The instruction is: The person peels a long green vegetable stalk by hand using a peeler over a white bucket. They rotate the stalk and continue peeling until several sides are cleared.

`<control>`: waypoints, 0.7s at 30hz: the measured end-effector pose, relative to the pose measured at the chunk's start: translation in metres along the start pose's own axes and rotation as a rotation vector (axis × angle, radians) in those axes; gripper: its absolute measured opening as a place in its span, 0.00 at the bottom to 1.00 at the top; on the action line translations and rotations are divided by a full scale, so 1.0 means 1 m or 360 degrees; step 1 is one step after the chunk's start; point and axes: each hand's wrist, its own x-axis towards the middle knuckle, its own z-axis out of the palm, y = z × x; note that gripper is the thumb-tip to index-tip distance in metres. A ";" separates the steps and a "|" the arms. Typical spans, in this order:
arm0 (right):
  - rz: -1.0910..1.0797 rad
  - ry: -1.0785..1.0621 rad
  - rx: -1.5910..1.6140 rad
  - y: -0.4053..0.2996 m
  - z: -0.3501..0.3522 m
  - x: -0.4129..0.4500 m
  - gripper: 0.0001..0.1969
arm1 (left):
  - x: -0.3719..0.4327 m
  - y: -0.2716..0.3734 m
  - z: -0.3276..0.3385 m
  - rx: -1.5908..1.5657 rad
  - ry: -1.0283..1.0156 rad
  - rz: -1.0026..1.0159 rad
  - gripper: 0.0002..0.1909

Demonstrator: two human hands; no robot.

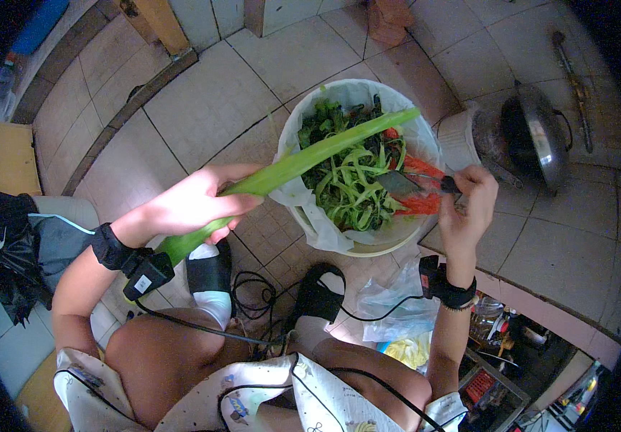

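Observation:
My left hand (pixel 202 197) grips a long, pale green peeled vegetable stalk (pixel 310 155), perhaps celtuce. The stalk slants up to the right, its far end above a round bin (pixel 380 249) lined with a white bag. Pinched in my right hand (pixel 469 208), at the bin's right side, is a small tool with a dark, flat blade (pixel 401 184), partly blurred; whether it is a peeler or a knife I cannot tell. The blade is apart from the stalk. Inside the bin lie curled green peelings (pixel 356 189), dark leaves (pixel 326 121) and red plastic (pixel 421 204).
A wok (pixel 537 137) stands at the right beside a pale container (pixel 459 135). Black cables (pixel 254 291) coil on the tiled floor between my feet. Clear plastic bags (pixel 397 302) lie below the bin, near a cluttered shelf (pixel 496 372). A black bag (pixel 16 275) hangs at the left.

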 end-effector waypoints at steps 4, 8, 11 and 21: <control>-0.0013 0.0140 -0.0016 0.006 0.004 -0.012 0.18 | 0.000 0.003 0.000 -0.0026 0.0004 0.0030 0.26; -0.0165 0.0282 -0.0019 0.006 0.004 -0.011 0.16 | 0.004 0.000 0.005 -0.0046 -0.0001 0.0067 0.25; -0.0229 0.0345 0.0037 0.003 0.005 -0.008 0.16 | 0.003 0.002 0.003 -0.0019 -0.0043 0.0085 0.26; -0.0230 -0.0260 0.0123 -0.060 0.016 0.021 0.14 | 0.009 0.004 0.009 -0.0034 -0.0071 0.0104 0.25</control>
